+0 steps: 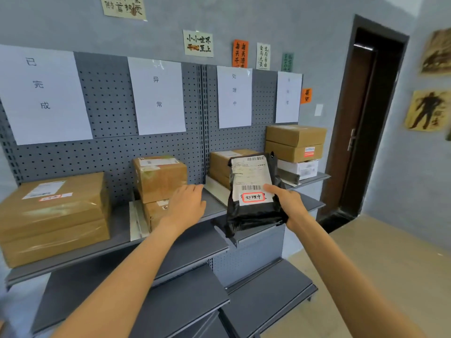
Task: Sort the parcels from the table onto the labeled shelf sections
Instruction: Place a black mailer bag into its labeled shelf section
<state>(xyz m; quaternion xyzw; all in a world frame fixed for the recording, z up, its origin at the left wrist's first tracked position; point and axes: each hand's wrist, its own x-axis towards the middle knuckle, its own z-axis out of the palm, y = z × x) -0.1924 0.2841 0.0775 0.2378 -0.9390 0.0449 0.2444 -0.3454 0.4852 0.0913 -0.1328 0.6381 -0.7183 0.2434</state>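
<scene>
Grey pegboard shelf beyond both hands already carries cardboard boxes under every label, while the right hand grips a black mailer, seemingly marked 处理中, left hand loosely spread.

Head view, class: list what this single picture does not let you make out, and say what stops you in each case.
- Rightmost section sign, head view: characters too faint and small to read.
- Brown boxes under the middle-right sign: lower front hidden by the black mailer that the right hand holds.
- Lower box of the second stack: partly covered by the left hand.
- Top wall poster: cut off by the upper edge.
</scene>
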